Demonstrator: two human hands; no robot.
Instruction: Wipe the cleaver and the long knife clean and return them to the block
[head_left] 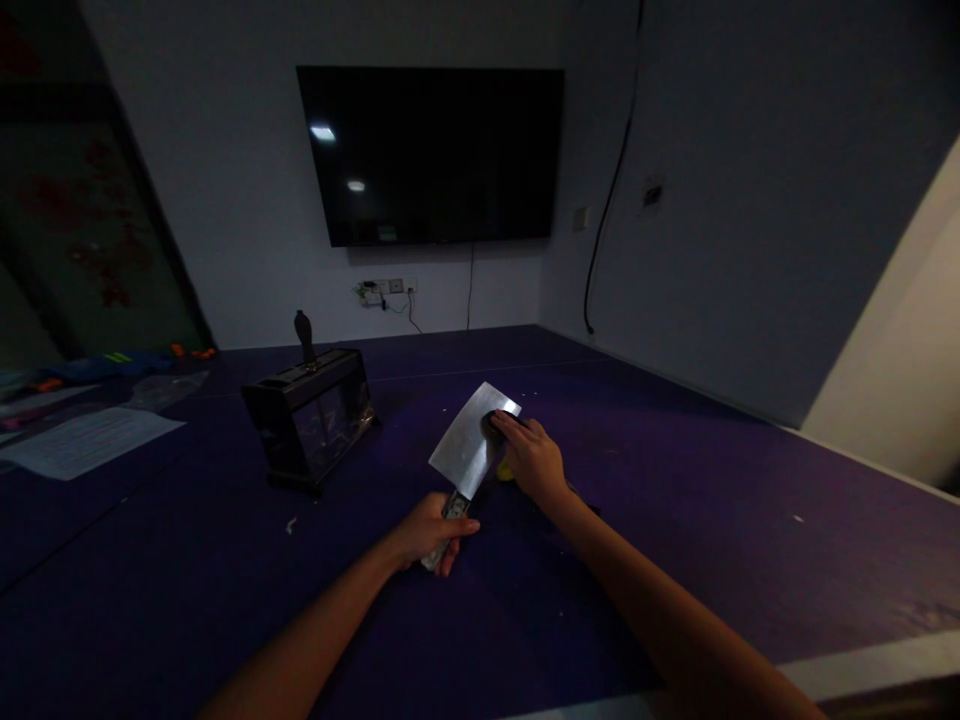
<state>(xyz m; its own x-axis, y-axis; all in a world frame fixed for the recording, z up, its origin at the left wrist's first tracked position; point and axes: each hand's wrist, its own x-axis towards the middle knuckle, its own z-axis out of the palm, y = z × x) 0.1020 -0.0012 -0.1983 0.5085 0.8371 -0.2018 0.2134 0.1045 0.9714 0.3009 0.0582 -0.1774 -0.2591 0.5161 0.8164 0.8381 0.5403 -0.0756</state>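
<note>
A cleaver (471, 445) is tilted above the purple surface, its broad metal blade pointing away. My left hand (435, 532) is wrapped round its patterned handle. Against the upper right part of the blade, my right hand (531, 455) presses a small black object (492, 422), mostly covered by the fingers, so its kind is unclear. Something yellow (505, 468) shows partly below the right hand, with a dark part near the wrist. To the left stands a black knife block (311, 415) with clear sides, and one dark handle (304, 335) rises from its top.
Purple surface (465, 640) spreads around my hands, with small white scraps on it. Papers (94, 438) and a plastic bag (166, 388) lie at the left. A black screen (439, 155) hangs on the wall behind, above sockets (390, 287). A black cable (611, 195) hangs at the right.
</note>
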